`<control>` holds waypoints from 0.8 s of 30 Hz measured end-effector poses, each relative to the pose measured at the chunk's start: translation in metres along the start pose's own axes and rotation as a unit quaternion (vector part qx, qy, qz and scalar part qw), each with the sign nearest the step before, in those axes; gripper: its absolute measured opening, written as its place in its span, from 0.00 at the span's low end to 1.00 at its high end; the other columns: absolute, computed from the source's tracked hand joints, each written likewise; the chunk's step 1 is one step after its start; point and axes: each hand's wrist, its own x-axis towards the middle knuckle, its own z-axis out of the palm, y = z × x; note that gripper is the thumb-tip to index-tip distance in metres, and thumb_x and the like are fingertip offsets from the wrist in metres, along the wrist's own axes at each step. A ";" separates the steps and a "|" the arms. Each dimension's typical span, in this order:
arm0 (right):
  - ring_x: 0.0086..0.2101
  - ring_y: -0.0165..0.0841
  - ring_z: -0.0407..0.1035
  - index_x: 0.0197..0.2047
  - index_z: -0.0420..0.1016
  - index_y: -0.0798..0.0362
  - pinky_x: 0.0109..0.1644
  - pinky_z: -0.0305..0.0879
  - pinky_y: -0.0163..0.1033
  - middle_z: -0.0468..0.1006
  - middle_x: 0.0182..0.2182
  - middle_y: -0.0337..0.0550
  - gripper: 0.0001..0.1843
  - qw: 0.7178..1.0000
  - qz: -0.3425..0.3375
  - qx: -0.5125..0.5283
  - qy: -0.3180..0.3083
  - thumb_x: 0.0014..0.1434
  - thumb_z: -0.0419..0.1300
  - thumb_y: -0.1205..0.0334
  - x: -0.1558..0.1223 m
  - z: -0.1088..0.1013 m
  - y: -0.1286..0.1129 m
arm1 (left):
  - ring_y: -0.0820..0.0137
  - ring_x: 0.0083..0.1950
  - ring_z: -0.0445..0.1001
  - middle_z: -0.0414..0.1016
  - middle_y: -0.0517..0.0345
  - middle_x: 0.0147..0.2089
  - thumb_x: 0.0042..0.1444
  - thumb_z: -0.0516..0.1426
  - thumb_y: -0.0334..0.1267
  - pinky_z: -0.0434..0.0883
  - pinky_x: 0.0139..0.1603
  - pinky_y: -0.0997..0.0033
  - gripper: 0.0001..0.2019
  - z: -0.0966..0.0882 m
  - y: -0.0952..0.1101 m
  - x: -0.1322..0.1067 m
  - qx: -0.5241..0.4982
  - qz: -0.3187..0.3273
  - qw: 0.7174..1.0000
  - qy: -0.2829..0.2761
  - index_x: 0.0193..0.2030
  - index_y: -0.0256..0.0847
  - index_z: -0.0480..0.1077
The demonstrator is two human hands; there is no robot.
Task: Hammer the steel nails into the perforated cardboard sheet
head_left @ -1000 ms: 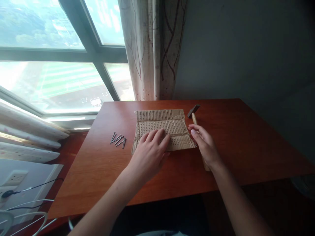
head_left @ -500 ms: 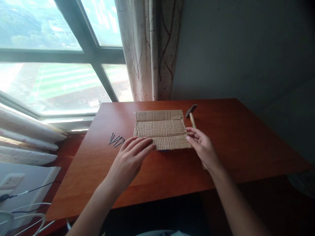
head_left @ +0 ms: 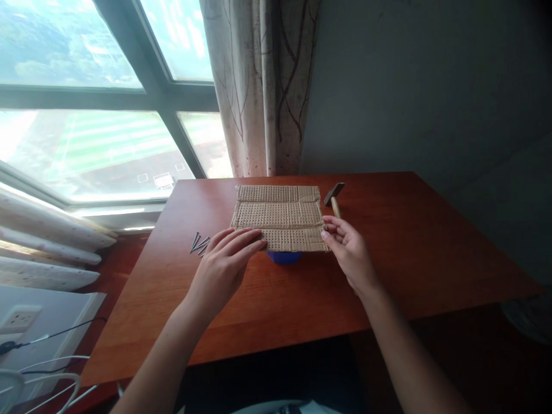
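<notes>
A creased sheet of cardboard (head_left: 280,214), dotted with rows of small holes, is held level above the table between both hands. My left hand (head_left: 228,256) grips its near left corner, fingers on top and thumb hidden below. At the right edge, my right hand (head_left: 348,248) pinches the sheet between thumb and fingers. Beneath the near edge shows part of a blue object (head_left: 284,257), mostly covered by the cardboard. Several nails (head_left: 198,242) lie left of my left hand, some hidden by it. Beyond my right hand lies a hammer (head_left: 334,198), its handle partly covered.
The reddish wooden table (head_left: 414,241) meets a dark wall at the back. To the left are a window (head_left: 116,144), curtains (head_left: 259,86) and a wall socket (head_left: 21,319) with cables.
Both hands have raised the cardboard slightly and shifted it away from me. More of the blue object beneath now shows. The hammer has stayed put.
</notes>
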 end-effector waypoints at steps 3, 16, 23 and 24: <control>0.36 0.32 0.71 0.53 0.74 0.47 0.34 0.70 0.36 0.76 0.42 0.43 0.20 1.000 0.000 0.001 0.000 0.57 0.65 0.56 -0.002 -0.001 0.002 | 0.62 0.62 0.73 0.75 0.55 0.61 0.64 0.54 0.27 0.66 0.64 0.51 0.19 0.002 0.000 -0.001 0.000 0.000 1.000 0.000 0.58 0.47 0.71; 0.38 0.34 0.73 0.53 0.73 0.48 0.39 0.73 0.39 0.76 0.42 0.44 0.20 1.000 -0.007 -0.003 0.015 0.57 0.65 0.55 -0.008 0.007 0.008 | 0.62 0.62 0.72 0.75 0.56 0.61 0.64 0.54 0.26 0.66 0.64 0.51 0.19 0.007 -0.006 -0.005 0.001 -0.009 1.000 0.006 0.58 0.48 0.71; 0.39 0.33 0.73 0.54 0.73 0.48 0.41 0.73 0.38 0.76 0.44 0.44 0.20 1.000 -0.007 -0.010 0.015 0.58 0.64 0.55 -0.010 0.010 0.012 | 0.62 0.62 0.72 0.75 0.55 0.60 0.63 0.54 0.26 0.67 0.64 0.51 0.19 0.010 -0.006 -0.008 0.003 -0.016 1.000 0.011 0.57 0.47 0.72; 0.39 0.33 0.73 0.54 0.73 0.48 0.41 0.73 0.38 0.76 0.44 0.44 0.21 1.000 -0.006 -0.012 0.015 0.58 0.64 0.55 -0.010 0.010 0.013 | 0.62 0.62 0.72 0.76 0.55 0.60 0.63 0.54 0.26 0.67 0.64 0.51 0.18 0.011 -0.006 -0.008 0.004 -0.017 1.000 0.013 0.57 0.47 0.72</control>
